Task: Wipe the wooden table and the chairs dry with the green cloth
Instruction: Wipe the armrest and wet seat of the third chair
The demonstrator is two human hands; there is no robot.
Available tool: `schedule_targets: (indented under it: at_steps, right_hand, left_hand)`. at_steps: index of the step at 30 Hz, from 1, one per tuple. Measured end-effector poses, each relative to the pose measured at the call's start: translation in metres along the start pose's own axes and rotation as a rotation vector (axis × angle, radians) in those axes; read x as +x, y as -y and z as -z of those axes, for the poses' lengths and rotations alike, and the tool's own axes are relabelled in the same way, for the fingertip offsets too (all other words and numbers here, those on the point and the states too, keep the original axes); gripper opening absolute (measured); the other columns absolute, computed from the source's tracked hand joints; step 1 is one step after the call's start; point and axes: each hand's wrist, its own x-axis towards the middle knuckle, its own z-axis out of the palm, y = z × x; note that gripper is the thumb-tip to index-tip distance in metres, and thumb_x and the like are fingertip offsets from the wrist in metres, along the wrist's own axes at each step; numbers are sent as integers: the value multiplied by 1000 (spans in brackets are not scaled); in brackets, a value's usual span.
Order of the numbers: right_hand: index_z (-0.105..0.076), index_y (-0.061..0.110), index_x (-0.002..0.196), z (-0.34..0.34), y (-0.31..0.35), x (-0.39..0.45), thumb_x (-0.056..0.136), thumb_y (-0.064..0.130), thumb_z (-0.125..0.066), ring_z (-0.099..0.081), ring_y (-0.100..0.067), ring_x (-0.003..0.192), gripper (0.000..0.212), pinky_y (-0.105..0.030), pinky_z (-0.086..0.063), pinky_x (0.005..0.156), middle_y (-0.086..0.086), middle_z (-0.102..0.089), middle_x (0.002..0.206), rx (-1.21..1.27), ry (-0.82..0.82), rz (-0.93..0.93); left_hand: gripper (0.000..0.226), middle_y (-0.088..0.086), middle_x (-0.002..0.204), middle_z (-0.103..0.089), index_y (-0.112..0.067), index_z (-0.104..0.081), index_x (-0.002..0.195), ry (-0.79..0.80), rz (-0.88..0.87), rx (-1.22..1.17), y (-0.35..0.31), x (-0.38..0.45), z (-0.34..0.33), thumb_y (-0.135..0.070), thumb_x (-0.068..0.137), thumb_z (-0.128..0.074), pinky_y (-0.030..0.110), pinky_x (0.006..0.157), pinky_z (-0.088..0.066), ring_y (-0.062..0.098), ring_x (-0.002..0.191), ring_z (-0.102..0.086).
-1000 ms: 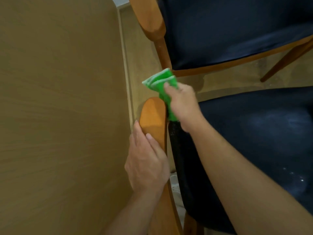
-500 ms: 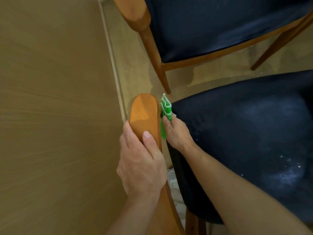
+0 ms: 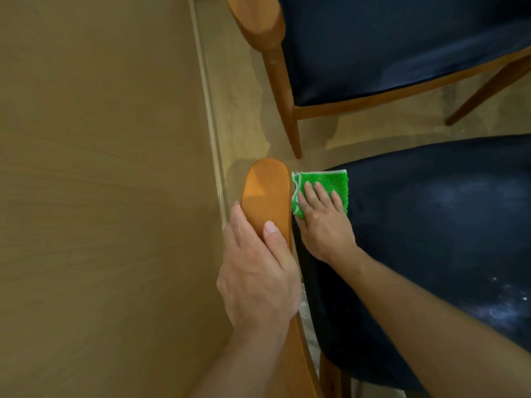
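Green terry cloth (image 3: 324,185) lies flat on the near chair's dark padded seat (image 3: 431,225), just beside its rounded wooden backrest (image 3: 265,193); right hand (image 3: 321,222) presses it with straight fingers, left hand (image 3: 258,277) grips the backrest.

A bright green cloth (image 3: 321,179) with pale edging, orange-brown chair wood (image 3: 265,193), dark navy seats (image 3: 431,211), tan table (image 3: 100,168).

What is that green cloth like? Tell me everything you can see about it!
The green cloth is bright green and fluffy, like a towel, with a pale stitched edge. It looks folded into a small pad. It lies flat on the corner of the near chair's dark blue seat, right beside the orange-brown wooden backrest. The right hand presses it down with straight fingers spread on top.
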Motion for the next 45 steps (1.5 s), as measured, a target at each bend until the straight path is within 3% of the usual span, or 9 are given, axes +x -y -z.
schedule_targets:
  at_steps: [5, 8, 16, 19, 25, 29, 36, 42, 45]
  right_hand:
    - [0, 27, 154, -31, -4, -69, 100, 45, -27, 27, -18, 139, 63, -41, 23, 108, 3, 9, 161, -162, 245, 276]
    - [8, 27, 152, -27, -14, -75, 94, 59, -7, 29, -15, 138, 68, -39, 23, 109, 4, 11, 160, -142, 281, 317]
    - [3, 7, 152, -11, 6, 26, 100, 42, -17, 10, -33, 147, 66, -51, 6, 115, -15, 6, 161, -81, -18, -240]
    - [7, 15, 153, -23, 7, -6, 100, 41, -20, 17, -28, 146, 65, -48, 14, 112, -9, 10, 161, -132, -5, -65]
    - [11, 32, 147, -60, -7, -131, 100, 37, -25, 42, -21, 130, 59, -47, 33, 98, 6, 17, 158, -199, 374, 350]
    - [14, 33, 145, -44, -35, -90, 96, 35, -39, 22, -15, 139, 73, -46, 21, 108, 10, 11, 158, -230, 206, 387]
    - [-4, 17, 154, -5, -31, 14, 97, 33, -31, 1, -26, 148, 65, -56, 4, 114, -4, -2, 162, -162, -20, -54]
    - [5, 28, 153, -58, -24, -101, 93, 40, -35, 11, -28, 146, 73, -54, 12, 112, -2, 9, 161, -179, 74, 115]
    - [-1, 31, 153, -90, -23, -187, 95, 45, -31, 11, -30, 146, 67, -60, 9, 110, -3, 2, 162, -193, 234, 222]
  left_hand:
    - [55, 0, 120, -55, -19, -25, 142, 9, 0, -11, 3, 1, -1, -50, 97, -17, 25, 71, -43, 11, 96, -57]
    - [56, 1, 122, -54, -17, -25, 142, 11, 1, -1, 2, 1, 0, -49, 97, -16, 26, 70, -40, 16, 98, -58]
    - [58, 1, 124, -54, -16, -26, 143, 18, 10, 3, 2, 1, -2, -48, 96, -17, 29, 73, -43, 17, 103, -57]
    - [58, 1, 123, -53, -16, -25, 143, 14, -4, -5, 2, 1, -3, -49, 96, -17, 27, 73, -40, 16, 102, -57]
    - [57, -1, 120, -53, -17, -24, 143, 6, 0, -13, 3, 1, -3, -49, 97, -17, 26, 72, -40, 14, 100, -57]
    - [57, -3, 113, -54, -16, -28, 142, -8, 10, -13, 3, 0, -3, -49, 97, -18, 26, 68, -36, 8, 90, -53]
    - [53, -3, 109, -56, -17, -36, 139, -47, 13, -31, 4, 1, -5, -46, 97, -22, 26, 69, -39, 12, 91, -57]
    - [55, -3, 109, -56, -12, -37, 140, -82, 5, -26, 4, 2, -8, -44, 97, -24, 9, 59, -21, 2, 84, -44]
    - [55, 2, 117, -57, -13, -37, 140, -74, 2, -40, 6, 4, -9, -45, 96, -22, 23, 70, -36, 14, 95, -56]
